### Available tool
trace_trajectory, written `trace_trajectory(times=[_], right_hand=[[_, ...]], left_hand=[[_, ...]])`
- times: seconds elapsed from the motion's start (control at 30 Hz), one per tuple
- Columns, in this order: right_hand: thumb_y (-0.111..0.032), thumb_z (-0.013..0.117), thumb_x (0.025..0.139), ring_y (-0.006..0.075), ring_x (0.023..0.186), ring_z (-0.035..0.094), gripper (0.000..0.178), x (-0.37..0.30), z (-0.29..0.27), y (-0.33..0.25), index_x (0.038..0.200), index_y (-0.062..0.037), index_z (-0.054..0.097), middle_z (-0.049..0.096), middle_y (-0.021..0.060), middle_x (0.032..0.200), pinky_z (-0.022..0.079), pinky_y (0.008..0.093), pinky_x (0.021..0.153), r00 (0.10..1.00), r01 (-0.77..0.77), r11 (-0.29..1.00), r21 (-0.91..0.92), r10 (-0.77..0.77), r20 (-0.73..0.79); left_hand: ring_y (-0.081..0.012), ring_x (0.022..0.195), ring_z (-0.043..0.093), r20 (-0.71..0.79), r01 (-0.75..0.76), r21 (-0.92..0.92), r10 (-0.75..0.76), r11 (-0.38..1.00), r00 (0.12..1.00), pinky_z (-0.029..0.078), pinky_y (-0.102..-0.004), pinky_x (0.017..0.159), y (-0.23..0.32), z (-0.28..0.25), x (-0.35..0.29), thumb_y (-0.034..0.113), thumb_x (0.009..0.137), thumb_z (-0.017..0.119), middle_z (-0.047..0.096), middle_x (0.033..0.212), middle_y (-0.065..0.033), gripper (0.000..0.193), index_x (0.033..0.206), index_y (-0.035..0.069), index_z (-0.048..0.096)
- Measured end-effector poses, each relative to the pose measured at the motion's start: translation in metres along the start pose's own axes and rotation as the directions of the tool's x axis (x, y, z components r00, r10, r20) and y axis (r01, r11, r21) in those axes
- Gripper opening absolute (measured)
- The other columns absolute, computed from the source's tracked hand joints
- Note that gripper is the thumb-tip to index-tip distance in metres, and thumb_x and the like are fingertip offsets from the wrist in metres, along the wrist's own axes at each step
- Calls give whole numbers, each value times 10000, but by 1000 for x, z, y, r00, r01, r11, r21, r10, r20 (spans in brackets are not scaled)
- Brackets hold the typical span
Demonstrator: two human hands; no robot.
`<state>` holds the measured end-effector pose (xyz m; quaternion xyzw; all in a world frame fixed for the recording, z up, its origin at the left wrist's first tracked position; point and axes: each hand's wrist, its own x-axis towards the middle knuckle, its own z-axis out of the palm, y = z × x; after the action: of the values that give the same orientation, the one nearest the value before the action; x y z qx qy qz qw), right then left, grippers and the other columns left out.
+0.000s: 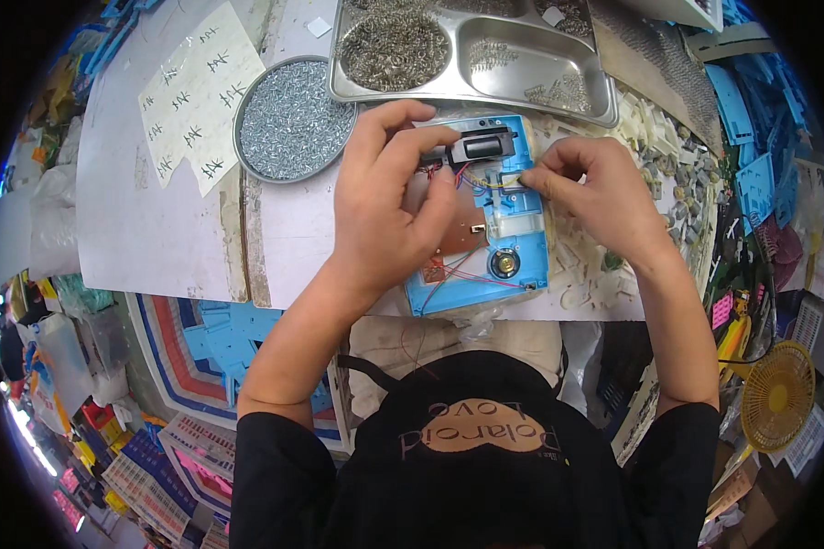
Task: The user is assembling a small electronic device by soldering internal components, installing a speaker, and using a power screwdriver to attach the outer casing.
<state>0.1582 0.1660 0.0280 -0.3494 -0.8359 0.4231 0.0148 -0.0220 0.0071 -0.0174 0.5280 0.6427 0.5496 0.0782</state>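
A blue plastic casing (pixel 435 298) lies open-side up in front of me, with a brown circuit board (pixel 458 229), a round speaker (pixel 504 263) and thin red and yellow wires inside. My left hand (pixel 389 192) reaches over its left side. The index finger and thumb close on the end of a black plastic module (pixel 487 145) at the casing's far end, next to red wires. On the right, my right hand (pixel 604 192) has thumb and index finger pinched at a small part by the casing's right edge. Its fingertips hide what they grip.
A round tin (pixel 238 137) of small screws stands left of the casing. Behind it sits a metal compartment tray (pixel 604 108) of springs. Small white parts (pixel 650 151) are heaped on the right. A marked paper sheet (pixel 192 110) lies at left; a yellow fan (pixel 778 396) stands lower right.
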Motion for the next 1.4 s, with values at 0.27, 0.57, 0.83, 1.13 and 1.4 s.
trace_trajectory(times=[0.27,0.57,0.83,1.13,1.4], right_hand=[[-203,821,823,141,559,580,256,4,1,2,855,34,730,644,84,631,471,318,568,999,-28,999,16,28,24],[-110,759,794,320,857,637,196,-1,7,-2,967,-54,684,640,90,862,525,405,709,893,435,827,-357,-448,49],[-79,772,766,304,837,647,200,0,7,5,929,-47,660,636,93,859,525,408,692,828,536,788,-302,-561,6],[-46,778,743,314,846,648,215,2,5,6,920,-40,655,641,109,870,528,404,698,823,554,797,-240,-568,15],[-36,786,739,315,834,647,227,2,7,10,919,-40,648,638,109,872,527,407,689,810,574,791,-214,-587,1]], left_hand=[[-303,941,623,128,-146,130,130,981,983,488,-417,826,7,-4,-1,20,737,742,646,1104,-127,243,978,41,717],[-297,990,617,215,-201,190,159,961,964,517,-385,838,8,-5,7,9,750,754,637,1136,-136,219,967,42,741],[-318,981,619,210,-257,220,211,941,955,507,-412,833,6,-2,9,29,742,759,650,1108,-135,212,952,52,736],[-328,992,617,224,-276,239,224,931,949,504,-419,843,3,0,7,37,719,762,648,1124,-132,250,966,65,732],[-328,1252,515,352,-295,315,178,902,919,344,-542,1097,14,6,13,122,736,724,608,1304,-107,252,986,113,752]])
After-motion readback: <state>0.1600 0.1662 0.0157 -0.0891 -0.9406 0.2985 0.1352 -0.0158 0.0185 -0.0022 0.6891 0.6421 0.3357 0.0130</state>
